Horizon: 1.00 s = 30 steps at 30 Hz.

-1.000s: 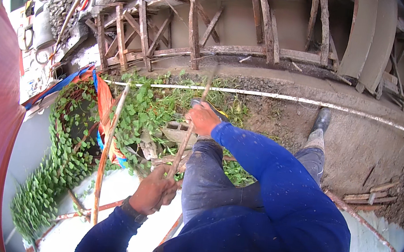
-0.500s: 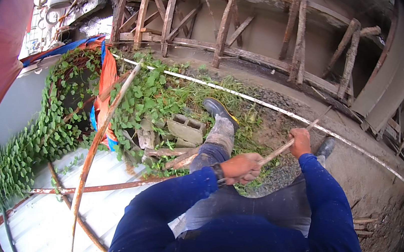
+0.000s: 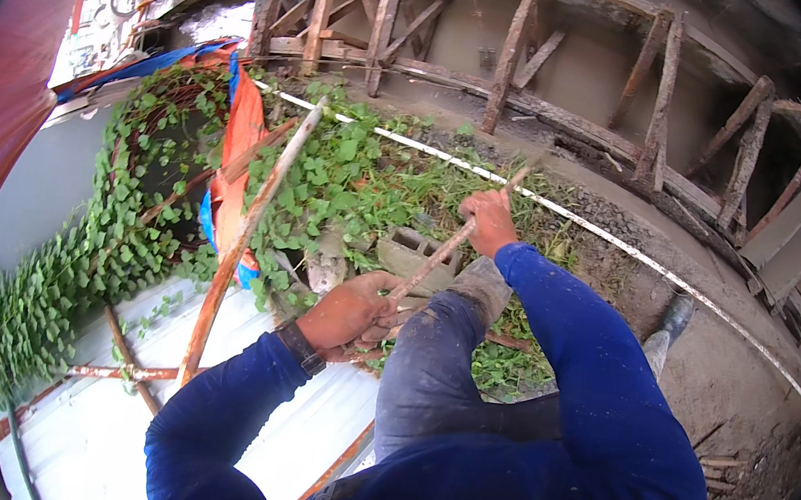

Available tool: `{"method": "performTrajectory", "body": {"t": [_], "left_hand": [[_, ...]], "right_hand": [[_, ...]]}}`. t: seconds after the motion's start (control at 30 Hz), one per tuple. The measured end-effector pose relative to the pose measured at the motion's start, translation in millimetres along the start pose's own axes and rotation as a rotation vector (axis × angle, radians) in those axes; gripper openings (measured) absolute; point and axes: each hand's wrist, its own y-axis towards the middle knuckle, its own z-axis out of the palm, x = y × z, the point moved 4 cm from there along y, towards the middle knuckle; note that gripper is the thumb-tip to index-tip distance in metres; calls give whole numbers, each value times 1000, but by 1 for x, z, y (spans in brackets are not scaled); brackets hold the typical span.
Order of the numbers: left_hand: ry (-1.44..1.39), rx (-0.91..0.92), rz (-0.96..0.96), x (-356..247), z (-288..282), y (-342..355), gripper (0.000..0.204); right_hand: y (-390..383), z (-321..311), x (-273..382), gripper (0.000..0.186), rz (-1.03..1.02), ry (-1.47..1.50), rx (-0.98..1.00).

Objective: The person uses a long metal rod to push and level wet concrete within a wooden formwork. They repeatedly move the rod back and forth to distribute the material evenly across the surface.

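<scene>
A thin wooden pole (image 3: 433, 262) slants across the picture in front of me, from near left to far right. My left hand (image 3: 350, 313), with a dark watch at the wrist, is closed round its near part. Farther along, my right hand (image 3: 490, 223) grips it too. The pole's far tip rises past the right hand to the white pipe; whether it bears a tool head I cannot tell. Beneath the pole lies a hollow concrete block (image 3: 415, 252) among green weeds (image 3: 350, 174). My bent leg in muddy trousers (image 3: 433, 354) is close beside the block.
A long white pipe (image 3: 611, 243) runs across the ground beyond the weeds. Behind it stands timber framing (image 3: 519, 55) over a muddy trench. At left are a leaning wooden pole (image 3: 248, 231), orange-blue tarpaulin (image 3: 244, 121), vines (image 3: 53, 307) and white metal sheets (image 3: 88, 432).
Both hands have moved left with the pole, the right hand also farther away and the left nearer. My view has shifted, and my leg now covers part of the block's surroundings.
</scene>
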Motion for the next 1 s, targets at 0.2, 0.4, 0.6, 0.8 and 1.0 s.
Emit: {"method": "performTrajectory", "body": {"t": [0.2,0.4,0.6,0.8,1.0], "left_hand": [[-12,-172,66,15,67,-11,27],[209,-141,47,66,165,-71,38],[-35,210,-83,86,225,-99,38],[152,470,-128,79,301,41,30],[146,481,-87,53,311,153,27]], "right_hand": [[11,-17,13,18,-187,101,53],[-104,-90,30,21,-186,121,35],[-244,-185,0,10,-7,36,-98],[-346,-242,-137,11,344,-263,-114],[-311,-223,-246,8,344,-268,-235]]}}
